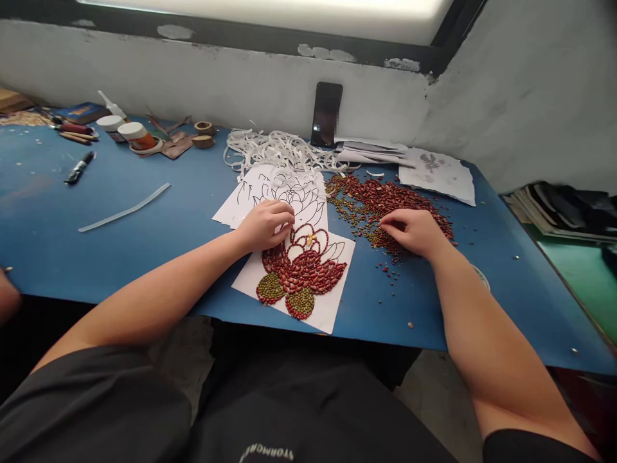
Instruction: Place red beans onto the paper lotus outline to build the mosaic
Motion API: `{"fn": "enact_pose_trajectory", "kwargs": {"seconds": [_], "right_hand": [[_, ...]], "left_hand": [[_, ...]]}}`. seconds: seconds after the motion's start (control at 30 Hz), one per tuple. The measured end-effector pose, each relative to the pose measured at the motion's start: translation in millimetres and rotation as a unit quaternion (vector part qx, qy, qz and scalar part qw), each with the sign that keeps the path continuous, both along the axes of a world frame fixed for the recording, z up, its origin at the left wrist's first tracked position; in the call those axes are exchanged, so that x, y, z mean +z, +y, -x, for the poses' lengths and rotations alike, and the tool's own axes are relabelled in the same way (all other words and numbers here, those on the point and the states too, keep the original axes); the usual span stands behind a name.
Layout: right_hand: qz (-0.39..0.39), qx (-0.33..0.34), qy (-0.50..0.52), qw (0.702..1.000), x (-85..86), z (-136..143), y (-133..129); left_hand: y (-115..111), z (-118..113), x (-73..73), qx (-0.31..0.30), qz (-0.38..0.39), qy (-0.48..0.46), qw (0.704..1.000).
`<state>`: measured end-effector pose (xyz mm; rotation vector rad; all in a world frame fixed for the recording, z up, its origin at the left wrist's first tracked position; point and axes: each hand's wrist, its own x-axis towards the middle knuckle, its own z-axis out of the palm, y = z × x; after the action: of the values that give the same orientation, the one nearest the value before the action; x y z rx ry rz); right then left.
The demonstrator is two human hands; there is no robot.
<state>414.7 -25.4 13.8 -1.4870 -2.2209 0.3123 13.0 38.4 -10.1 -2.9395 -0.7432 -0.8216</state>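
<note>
A flower picture (308, 276) made of red beans and green mung beans lies on white paper (332, 312), its upper petals only outlined. Over its upper left edge rests my left hand (270, 225), fingers curled together; whatever they may hold is hidden. My right hand (409, 230) hangs at the near side of a red bean pile (385, 196), thumb and forefinger pinched together. Any bean between those fingertips is too small to make out. Green mung beans (351, 211) spread along the pile's left side. Behind the picture lie sheets with a printed flower outline (289, 196).
White paper strips (277, 151) heap by the wall, where a phone (326, 114) leans. Folded papers (371, 151) lie right of it. At left are glue jars (137, 136), tape rolls (203, 135), a marker (80, 168) and a clear strip (125, 209). Another person's arm (7, 299) shows far left.
</note>
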Motion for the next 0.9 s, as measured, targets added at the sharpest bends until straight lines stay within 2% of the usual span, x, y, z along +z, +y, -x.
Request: {"fn": "enact_pose_trajectory", "kwargs": {"seconds": [0.1, 0.2, 0.6, 0.9], "right_hand": [[0.178, 0.083, -0.009, 0.980, 18.3, -4.4, -12.6], [0.254, 0.117, -0.043, 0.959, 25.4, -0.4, -18.2], [0.245, 0.177, -0.063, 0.951, 19.5, 12.4, -18.5], [0.237, 0.158, -0.148, 0.947, 27.0, 24.0, -23.6]], "left_hand": [[-0.5, -0.1, 0.4, 0.000, -0.003, 0.001, 1.000], [-0.4, -0.4, 0.1, -0.001, -0.007, 0.001, 1.000], [-0.9, -1.1, 1.1, -0.004, -0.011, 0.002, 1.000], [0.3, -1.1, -0.6, -0.005, -0.014, -0.002, 1.000]]}}
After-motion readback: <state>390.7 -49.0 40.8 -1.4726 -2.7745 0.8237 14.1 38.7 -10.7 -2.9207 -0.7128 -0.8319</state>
